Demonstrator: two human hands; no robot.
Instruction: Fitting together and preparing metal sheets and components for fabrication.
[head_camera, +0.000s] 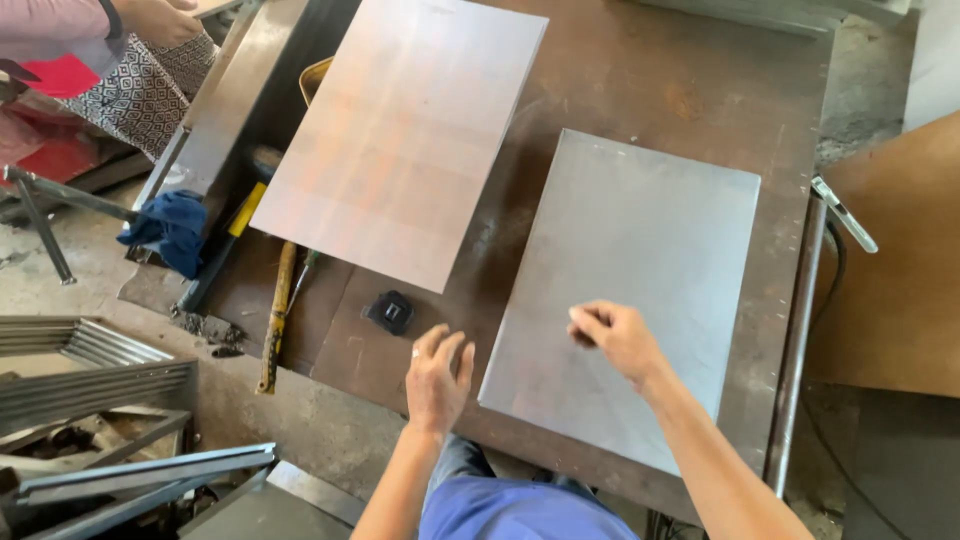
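Now our right hand (615, 338) rests on the near metal sheet (625, 290), fingers curled together, gripping nothing. Our left hand (437, 375) lies flat and spread on the brown table (660, 80), just left of that sheet. A small black block (389, 312) sits left of the sheet. A second sheet (400, 130) lies farther left.

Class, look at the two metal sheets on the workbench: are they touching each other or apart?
Apart. The head view shows a strip of bare brown workbench running between the far sheet and the near sheet, with no overlap anywhere along their facing edges.
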